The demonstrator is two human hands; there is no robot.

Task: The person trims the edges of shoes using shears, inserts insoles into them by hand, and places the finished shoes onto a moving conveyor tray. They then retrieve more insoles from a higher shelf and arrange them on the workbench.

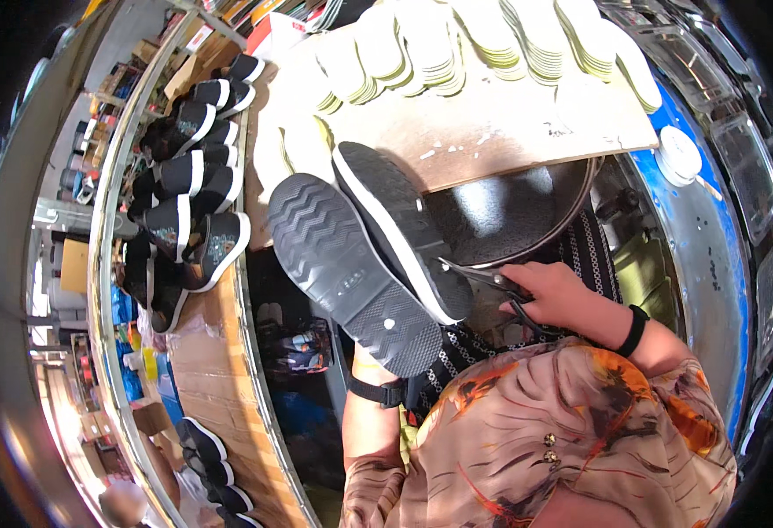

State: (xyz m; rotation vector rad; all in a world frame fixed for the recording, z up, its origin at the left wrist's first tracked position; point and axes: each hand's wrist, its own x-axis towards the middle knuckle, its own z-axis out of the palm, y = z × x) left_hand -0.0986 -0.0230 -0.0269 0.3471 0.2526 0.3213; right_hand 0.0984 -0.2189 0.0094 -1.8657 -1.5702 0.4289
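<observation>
A pair of black shoes is held up in front of me. One shoe point(342, 273) faces me with its black zigzag-tread sole; the other shoe point(382, 211), with a white sidewall, lies against it on the right. My left hand point(367, 363) grips them from below, its fingers hidden behind the near sole. My right hand point(549, 290) is closed round the dark handles of a pair of scissors point(479, 275). The blade tips point left and reach the heel end of the white-edged shoe. Whether they touch it, I cannot tell.
Stacks of pale insoles point(439, 53) line the far side of the board point(527, 132). A round dark basin point(501, 211) sits under its near edge. Several black shoes point(184, 176) stand on the left shelf. A white round lid point(678, 154) lies at right. Another person point(175, 484) is at lower left.
</observation>
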